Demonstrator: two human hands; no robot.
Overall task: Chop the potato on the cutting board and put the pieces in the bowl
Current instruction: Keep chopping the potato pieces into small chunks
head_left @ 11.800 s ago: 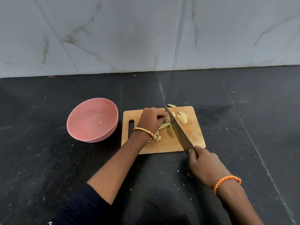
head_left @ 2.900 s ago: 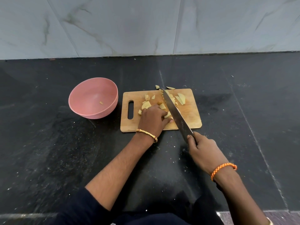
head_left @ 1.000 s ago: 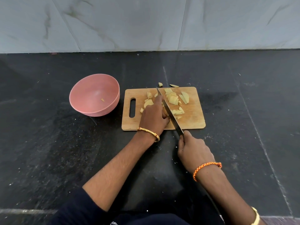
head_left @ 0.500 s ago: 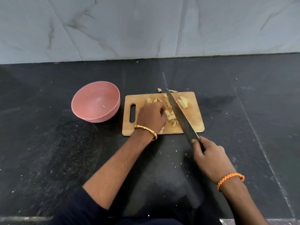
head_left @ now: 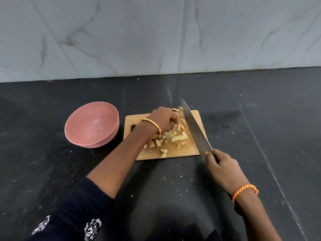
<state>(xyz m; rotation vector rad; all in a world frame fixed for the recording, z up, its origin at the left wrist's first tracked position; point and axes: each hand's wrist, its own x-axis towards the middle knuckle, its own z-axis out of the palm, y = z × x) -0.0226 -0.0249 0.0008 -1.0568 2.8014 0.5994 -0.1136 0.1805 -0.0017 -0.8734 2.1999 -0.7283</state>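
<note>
A wooden cutting board (head_left: 194,150) lies on the black counter with several chopped potato pieces (head_left: 171,138) heaped at its middle. My left hand (head_left: 164,120) is over the board's far part, fingers curled down onto pieces there. My right hand (head_left: 221,162) grips the handle of a large knife (head_left: 194,126), whose blade slants across the board's right side with its tip past the far edge. A pink bowl (head_left: 111,134) stands left of the board and holds one small potato bit (head_left: 101,128).
A few potato pieces (head_left: 178,109) lie on the black counter (head_left: 52,171) just beyond the board's far edge. A grey marble wall (head_left: 156,37) closes the back. White crumbs speckle the counter in front of the board.
My left hand has moved from the board's middle to its far part, uncovering the heap of pieces. The knife has stayed slanted on the right side, its tip now reaching farther back.
</note>
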